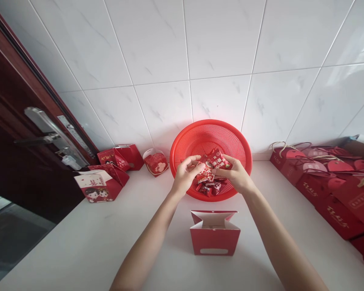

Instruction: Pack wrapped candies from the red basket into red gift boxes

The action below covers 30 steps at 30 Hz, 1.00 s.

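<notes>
A red perforated basket [182,141] leans against the tiled wall, with red wrapped candies [210,189] in its lower part. Over it, my left hand [186,173] pinches a red-and-white patterned packet [205,173]. My right hand [235,174] grips a red packet with white lettering [220,161], right beside the first one; the two packets touch or overlap. Nearer to me, between my forearms, an open red paper box [215,241] stands upright on the white counter, its white inside showing.
Small red gift boxes [101,188] and a rounded red box [156,163] stand at the left by the wall. Many red boxes with cord handles [324,202] fill the right side. A dark door with a metal handle [38,139] is at the far left.
</notes>
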{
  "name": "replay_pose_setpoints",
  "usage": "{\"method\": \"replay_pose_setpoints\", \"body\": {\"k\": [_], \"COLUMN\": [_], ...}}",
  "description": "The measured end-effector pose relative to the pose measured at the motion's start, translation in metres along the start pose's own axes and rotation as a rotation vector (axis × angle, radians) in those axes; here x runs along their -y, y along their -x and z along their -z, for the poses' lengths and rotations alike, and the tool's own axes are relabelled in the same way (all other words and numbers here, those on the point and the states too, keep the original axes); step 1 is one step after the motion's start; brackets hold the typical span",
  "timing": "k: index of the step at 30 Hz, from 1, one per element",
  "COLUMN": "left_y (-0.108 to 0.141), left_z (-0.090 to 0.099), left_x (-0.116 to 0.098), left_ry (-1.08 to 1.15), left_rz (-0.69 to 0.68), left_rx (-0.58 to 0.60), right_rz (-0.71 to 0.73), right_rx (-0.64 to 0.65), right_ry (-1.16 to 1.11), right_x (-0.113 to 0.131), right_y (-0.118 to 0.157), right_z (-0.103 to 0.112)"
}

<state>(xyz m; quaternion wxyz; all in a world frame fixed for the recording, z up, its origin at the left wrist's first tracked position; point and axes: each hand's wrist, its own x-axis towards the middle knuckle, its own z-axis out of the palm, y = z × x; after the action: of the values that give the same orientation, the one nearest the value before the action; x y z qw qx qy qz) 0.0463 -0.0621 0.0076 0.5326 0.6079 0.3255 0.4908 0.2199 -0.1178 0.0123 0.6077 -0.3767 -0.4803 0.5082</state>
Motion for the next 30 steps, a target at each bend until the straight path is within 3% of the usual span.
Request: {"method": "replay_pose_setpoints", "body": {"k": [11,20,30], "left_y": [0.0015,0.0015,0.0009], "left_z": [0.0009,0.0005,0.0002], "left_x": [0.0016,0.0008,0.0091], "left_ry": [0.007,-0.015,-0.026], "left_rz": [-0.065,-0.07,-0.119], "left_rx": [0.01,-0.005,-0.012], "right_rz": [-0.069,-0.058,-0.042], "right_rx": [0.002,-0.127,0.051], "right_ry": [-0.055,-0.037,0.02], "right_x": [-0.0023,0.0019,0.0026], "right_y": [-0.0022,-0.002,0.0028], "right_z": [-0.0012,0.0009,-0.0006]}}
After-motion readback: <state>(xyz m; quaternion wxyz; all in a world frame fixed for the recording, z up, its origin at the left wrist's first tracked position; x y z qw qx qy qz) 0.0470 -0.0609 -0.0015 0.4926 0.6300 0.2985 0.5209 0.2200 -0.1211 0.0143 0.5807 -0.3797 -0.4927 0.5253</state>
